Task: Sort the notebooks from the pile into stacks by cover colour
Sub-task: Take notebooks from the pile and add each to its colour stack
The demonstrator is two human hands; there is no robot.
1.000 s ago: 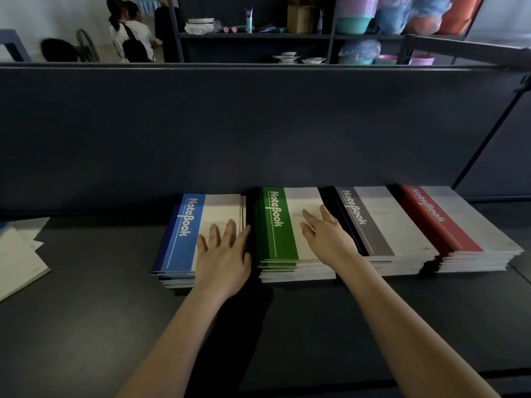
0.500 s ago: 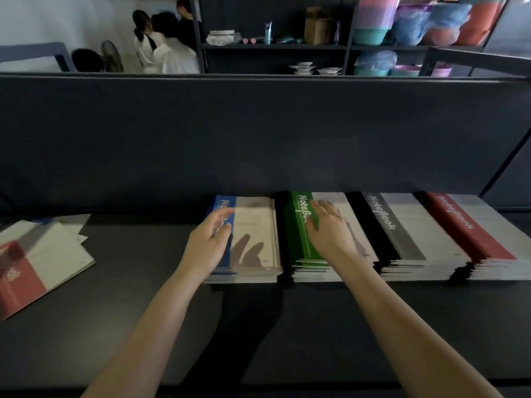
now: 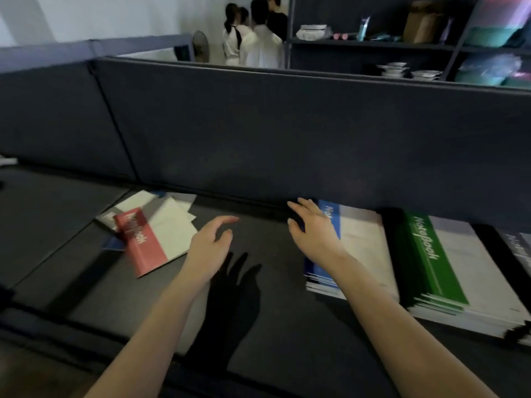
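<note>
On the dark desk [image 3: 287, 354], against the grey partition [image 3: 287, 133], the sorted notebooks lie in a row at the right: a blue stack [image 3: 362, 242], just beside it a green stack [image 3: 436, 262], and at the frame's edge the corner of a grey stack [image 3: 517, 254]. The unsorted pile [image 3: 175, 209] sits well to the left, loosely fanned, with a red notebook [image 3: 143, 248] lying askew on top and blue and grey covers showing from under it. Both hands are empty and apart. The left hand [image 3: 211, 248] hangs over bare desk between the pile and the blue stack, fingers loosely curved toward the partition, its shadow falling on the desk below. The right hand [image 3: 316, 228] is over the left edge of the blue stack with fingers spread and relaxed; whether it touches the cover cannot be told. Beyond the partition stand a few people [image 3: 253, 38] and a shelf [image 3: 373, 44] with dishes and tubs, all blurred.
</note>
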